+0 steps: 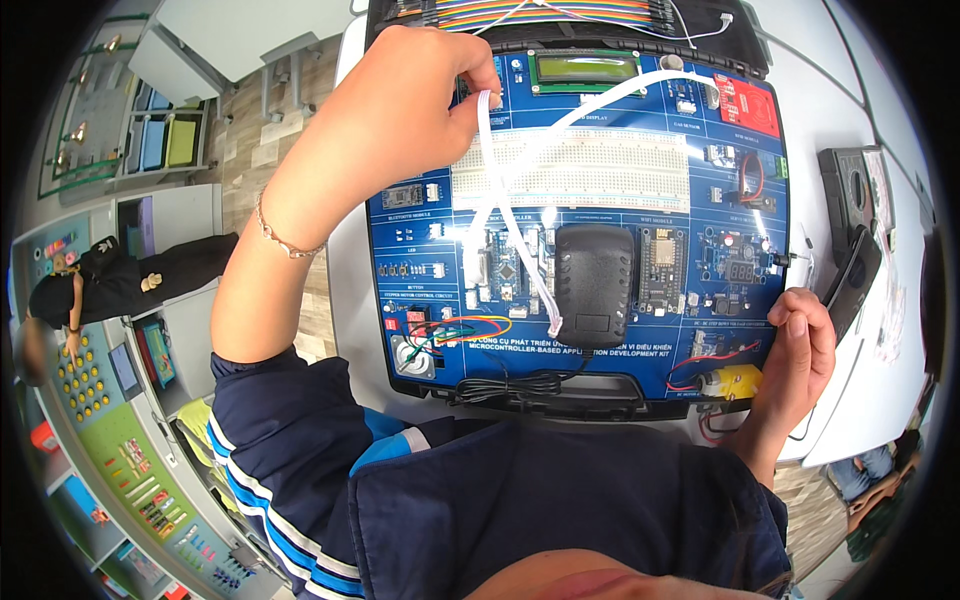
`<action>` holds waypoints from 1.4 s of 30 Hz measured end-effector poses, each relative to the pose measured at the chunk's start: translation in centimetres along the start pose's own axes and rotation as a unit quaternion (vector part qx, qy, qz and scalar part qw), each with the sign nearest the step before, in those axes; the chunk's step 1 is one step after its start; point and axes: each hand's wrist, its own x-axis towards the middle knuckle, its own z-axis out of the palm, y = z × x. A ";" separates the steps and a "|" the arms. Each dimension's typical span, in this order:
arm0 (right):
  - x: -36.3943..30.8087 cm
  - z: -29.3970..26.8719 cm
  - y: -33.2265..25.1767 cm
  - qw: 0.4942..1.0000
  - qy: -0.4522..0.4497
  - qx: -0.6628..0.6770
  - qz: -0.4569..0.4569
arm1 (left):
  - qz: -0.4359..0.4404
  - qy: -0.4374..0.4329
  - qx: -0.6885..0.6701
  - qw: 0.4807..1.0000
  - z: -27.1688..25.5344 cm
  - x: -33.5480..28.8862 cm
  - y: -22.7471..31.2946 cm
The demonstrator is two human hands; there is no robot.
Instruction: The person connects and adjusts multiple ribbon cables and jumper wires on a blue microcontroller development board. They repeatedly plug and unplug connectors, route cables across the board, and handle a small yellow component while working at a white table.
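An open black case holds a blue microcontroller training board (640,365) in front of me. My left hand (430,95) reaches over its upper left and pinches a thin white ribbon cable (512,225) near one end. The cable's other end, a white plug, lies beside a black adapter box (595,285). A wider white flat cable (620,98) runs from the red module (748,105) across the white breadboard (580,168). My right hand (795,355) is curled around the case's right edge, close to a yellow motor (730,382). My left fingertips partly cover small modules.
Rainbow jumper wires (550,14) lie in the case lid. A black multimeter (860,190) stands on the white table (860,400) at right. Black cord (520,388) is bundled at the case's near edge. Shelves and a person in black (150,270) are at far left.
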 end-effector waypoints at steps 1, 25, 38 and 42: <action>0.0 0.0 0.0 1.000 0.001 -0.003 0.000 | -0.017 -0.013 0.000 1.000 -0.1 0.0 0.1; 0.0 0.1 0.0 1.000 0.005 -0.002 -0.001 | -0.140 -0.100 -0.060 0.983 -1.4 1.2 0.6; 0.0 0.2 -0.3 1.000 0.004 -0.009 0.004 | -0.049 -0.032 0.013 0.998 -0.5 0.3 0.6; 0.1 0.2 -0.1 1.000 0.007 -0.009 0.003 | -0.167 -0.122 -0.031 0.978 -1.5 1.5 0.5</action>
